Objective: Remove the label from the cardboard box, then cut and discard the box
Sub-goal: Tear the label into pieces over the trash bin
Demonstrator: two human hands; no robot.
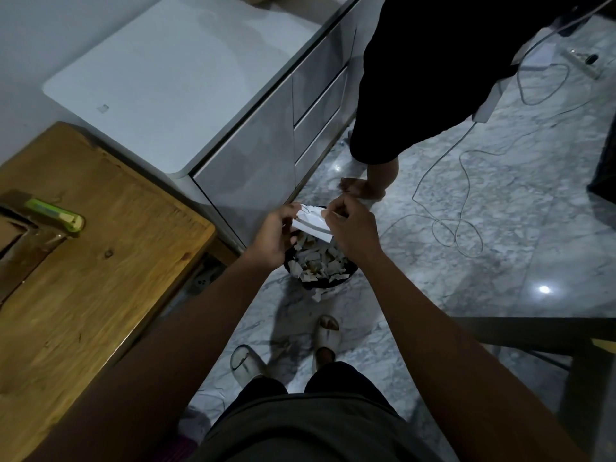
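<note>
A crumpled white label (311, 221) is held between both hands above a small black bin (320, 268) on the floor. My left hand (273, 236) pinches its left edge. My right hand (350, 226) pinches its right edge near the top. The bin is filled with several torn white and brown paper scraps. At the far left, a corner of the cardboard box (13, 235) lies on the wooden table (100, 278), with a green utility knife (55, 215) beside it.
A white cabinet (186, 88) with drawers stands behind the table. Another person in black shorts (433, 71) stands barefoot just beyond the bin. White cables (466, 201) trail across the marble floor. A dark chair (550, 341) is at the right; sandals lie by my feet.
</note>
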